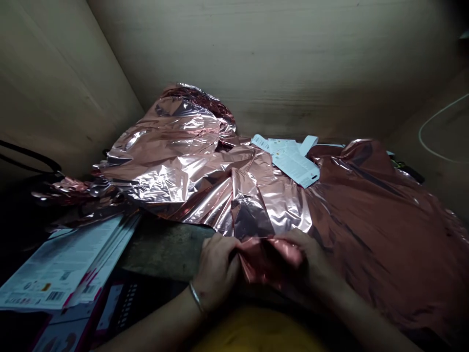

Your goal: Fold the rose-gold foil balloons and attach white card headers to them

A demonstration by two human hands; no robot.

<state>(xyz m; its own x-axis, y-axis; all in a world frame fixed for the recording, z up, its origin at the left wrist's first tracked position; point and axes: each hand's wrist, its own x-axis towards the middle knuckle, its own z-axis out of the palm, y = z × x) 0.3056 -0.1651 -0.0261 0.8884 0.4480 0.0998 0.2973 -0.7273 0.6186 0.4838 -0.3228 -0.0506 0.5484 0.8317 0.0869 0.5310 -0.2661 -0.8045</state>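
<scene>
A large sheet of shiny rose-gold foil [176, 161] lies crumpled across the work surface. My left hand [219, 261], with a metal bangle [197, 298] at the wrist, is closed on the near edge of the foil. Opposite it, my right hand [306, 254] grips the same edge, its fingers partly hidden by the folded film. Between the two hands the foil is bunched and hangs down toward me. Several white printed cards [293, 164] rest on top of the foil, beyond my right hand.
On the left sits a stack of printed cardboard sheets [73, 264] with pink edges. Wooden panels [256, 63] close off the back and left side. A black cable [29, 164] loops at far left, and a thin white cord [425, 142] hangs at right.
</scene>
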